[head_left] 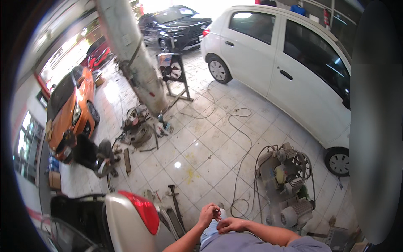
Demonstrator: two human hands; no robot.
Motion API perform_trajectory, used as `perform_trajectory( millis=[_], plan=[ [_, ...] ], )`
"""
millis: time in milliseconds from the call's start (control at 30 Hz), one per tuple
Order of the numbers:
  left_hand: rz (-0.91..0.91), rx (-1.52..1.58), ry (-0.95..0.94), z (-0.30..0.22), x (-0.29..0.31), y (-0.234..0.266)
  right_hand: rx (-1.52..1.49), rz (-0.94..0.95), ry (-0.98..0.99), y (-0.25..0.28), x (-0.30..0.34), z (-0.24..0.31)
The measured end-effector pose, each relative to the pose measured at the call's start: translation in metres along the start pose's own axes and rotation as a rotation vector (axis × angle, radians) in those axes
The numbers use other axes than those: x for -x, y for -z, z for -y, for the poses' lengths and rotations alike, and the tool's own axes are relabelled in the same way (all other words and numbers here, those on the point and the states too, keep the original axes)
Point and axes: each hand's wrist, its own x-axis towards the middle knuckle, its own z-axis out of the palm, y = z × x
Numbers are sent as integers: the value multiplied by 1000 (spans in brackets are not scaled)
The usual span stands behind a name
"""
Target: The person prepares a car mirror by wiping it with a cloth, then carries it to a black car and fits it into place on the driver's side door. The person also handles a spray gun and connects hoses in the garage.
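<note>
The white square-tiled floor (201, 155) looks smooth and glossy, smudged in patches. Toward its left edge, the orange painted-metal car (85, 93) shines. The red plastic tail lamp (144, 212) is glossy, the grey metal compressor (295, 212) dull and grimy, the lilac-grey cloth shirt (248, 243) matt.

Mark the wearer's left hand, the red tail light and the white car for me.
Left hand (208, 215), head view: back of the hand.
Red tail light (142, 211), head view: middle of the lens.
White car (292, 93), head view: front door.
</note>
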Motion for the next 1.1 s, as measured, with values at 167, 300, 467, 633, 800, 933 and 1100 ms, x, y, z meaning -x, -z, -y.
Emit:
perform_trajectory(
  millis=[167,300,467,633,800,933,1100],
  plan=[
    [212,-154,167,-72,-139,21,-657,-353,81,42,-2,-76],
    [322,-286,96,-99,-204,-41,-288,-752,-19,24,19,-167],
    [438,-419,58,-47,-200,-138,-233,-1052,-326,-35,79,-230],
    [836,-587,248,50,-134,-216,-263,-1328,-298,-101,124,-287],
    [932,-807,302,148,-17,-285,-239,-1287,34,-181,194,-371],
    [948,-742,320,227,62,-330,-127,-1427,130,-232,274,-451],
    [1038,-518,554,273,186,-416,-162,-1712,56,-300,360,-531]
  ],
)
